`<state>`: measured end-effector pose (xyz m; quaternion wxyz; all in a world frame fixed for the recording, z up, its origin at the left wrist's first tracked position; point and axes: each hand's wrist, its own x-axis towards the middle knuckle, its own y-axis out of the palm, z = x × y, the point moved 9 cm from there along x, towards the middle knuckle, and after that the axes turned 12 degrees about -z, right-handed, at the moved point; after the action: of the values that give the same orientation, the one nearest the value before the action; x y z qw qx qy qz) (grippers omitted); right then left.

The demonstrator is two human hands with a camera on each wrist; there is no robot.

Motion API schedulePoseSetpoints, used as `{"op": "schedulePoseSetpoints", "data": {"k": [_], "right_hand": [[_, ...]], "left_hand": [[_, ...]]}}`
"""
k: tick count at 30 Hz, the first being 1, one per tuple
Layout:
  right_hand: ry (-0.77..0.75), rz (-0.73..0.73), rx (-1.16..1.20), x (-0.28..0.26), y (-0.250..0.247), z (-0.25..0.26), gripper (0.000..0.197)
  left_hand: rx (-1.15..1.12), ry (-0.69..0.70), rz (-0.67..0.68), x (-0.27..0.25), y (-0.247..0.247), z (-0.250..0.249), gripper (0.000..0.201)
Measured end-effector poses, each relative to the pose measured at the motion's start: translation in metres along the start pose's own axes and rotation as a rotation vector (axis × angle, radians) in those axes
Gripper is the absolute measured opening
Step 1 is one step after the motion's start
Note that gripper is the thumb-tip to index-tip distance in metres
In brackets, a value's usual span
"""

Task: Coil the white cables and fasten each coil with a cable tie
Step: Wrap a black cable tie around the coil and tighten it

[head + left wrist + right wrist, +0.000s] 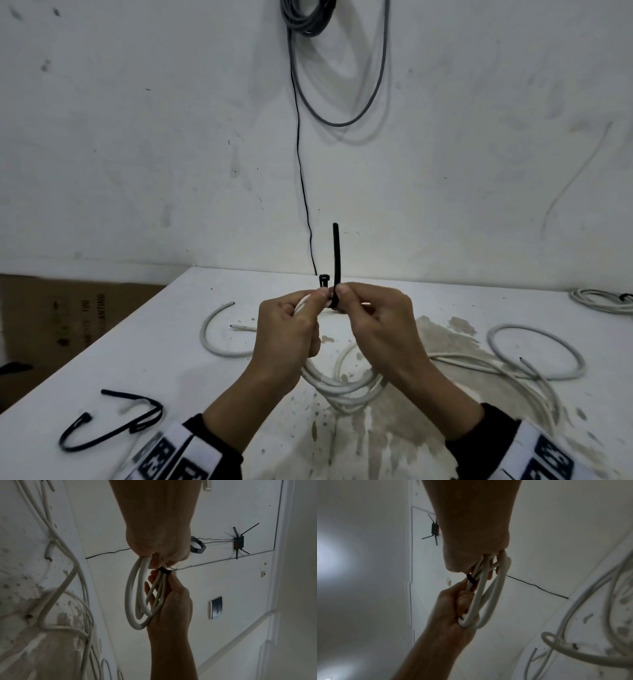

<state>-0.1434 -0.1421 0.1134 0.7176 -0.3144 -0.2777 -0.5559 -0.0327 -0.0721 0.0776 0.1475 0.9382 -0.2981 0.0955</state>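
The person is working above a stained white counter [191, 342] that is carrying loose white cables [534, 353], one already tied coil [599, 299] at the far right edge, and spare black ties [113, 419] near the left sleeve. Above the middle of the counter, both hands are holding up a small coil of white cable [137, 599], its loops hanging down between the wrists. The left hand [291, 329] is gripping the bunched strands at the top of the coil with curled fingers, and the right hand [376, 325] is pinching the black cable tie [337, 253] where it is wrapping round the bundle. The tie's long tail is standing upright above the fingers, while its square head [323, 280] is poking up just beside it, apart from the tail. Judging by that, the tie is not yet threaded. To do this step well, the left hand probably needs to be squeezing the strands flat and together, so none is slipping out of the loop, while the right is bending the tail over and feeding its tip into the head. The ribbed side likely has to be facing inward for the ratchet to catch; which side that is cannot be told here. Pulling should be steady and snug, without crushing the cable.
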Motion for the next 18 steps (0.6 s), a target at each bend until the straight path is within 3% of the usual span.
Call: {"op": "schedulePoseSetpoints", "data": {"k": [4, 8, 11, 14, 16, 18], "right_hand": [[0.251, 0.034, 0.102, 0.001, 0.002, -0.008, 0.018], [0.199, 0.022, 0.021, 0.011, -0.003, -0.001, 0.023], [0.271, 0.07, 0.223, 0.016, -0.001, 0.006, 0.011], [0.521, 0.114, 0.388, 0.012, 0.007, -0.014, 0.044], [0.636, 0.167, 0.408, 0.007, 0.013, -0.025, 0.049], [0.652, 0.217, 0.431, 0.004, 0.016, -0.026, 0.046]], "left_hand": [[-0.003, -0.028, -0.001, 0.004, 0.003, -0.001, 0.023], [0.043, -0.025, -0.048, 0.008, -0.002, 0.001, 0.021], [0.06, -0.013, -0.063, 0.009, -0.005, 0.002, 0.019], [0.082, 0.047, -0.073, 0.012, -0.007, -0.003, 0.02], [0.109, 0.102, -0.075, 0.013, -0.007, -0.007, 0.022], [0.14, 0.157, -0.072, 0.012, -0.006, -0.012, 0.024]]}}
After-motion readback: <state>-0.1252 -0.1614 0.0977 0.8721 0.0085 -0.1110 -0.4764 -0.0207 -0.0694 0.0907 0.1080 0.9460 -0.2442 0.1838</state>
